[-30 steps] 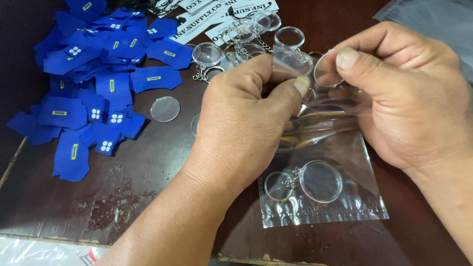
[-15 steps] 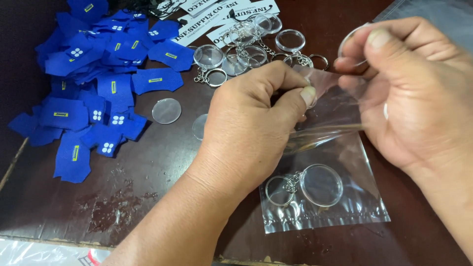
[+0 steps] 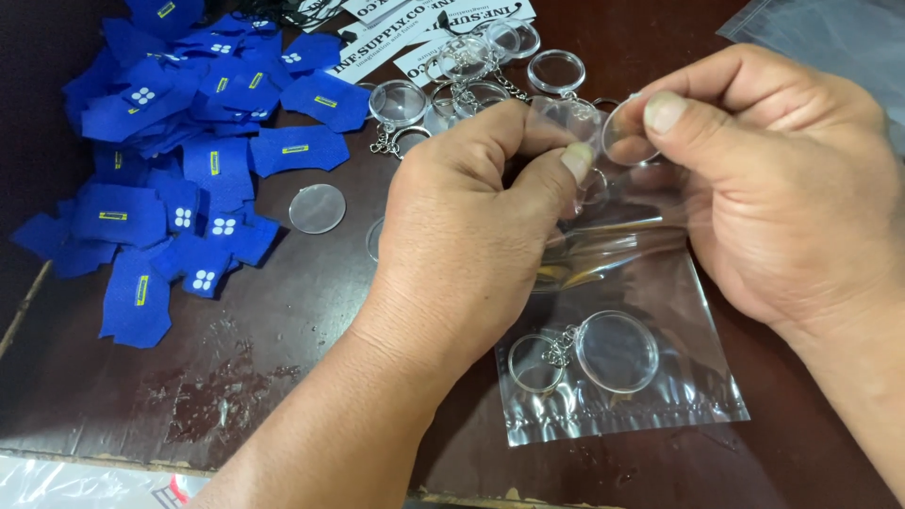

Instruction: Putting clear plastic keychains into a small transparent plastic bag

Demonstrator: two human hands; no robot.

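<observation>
left hand [image 3: 471, 203] pinches the clear bag [image 3: 622, 377] mouth; right hand [image 3: 782, 179] grips a clear disc [image 3: 630, 137]. the slick film could slip shut, and the disc might drop onto the counter [image 3: 283, 377].

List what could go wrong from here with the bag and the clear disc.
1. The right hand pinches a clear disc only at its edge; it might slip and drop among the loose clear keychains behind.
2. The left hand holds the clear plastic bag by its crumpled mouth; the film could fold shut or tear.
3. The keychain in the bag lies loose and might slide out if the bag tips.
</observation>
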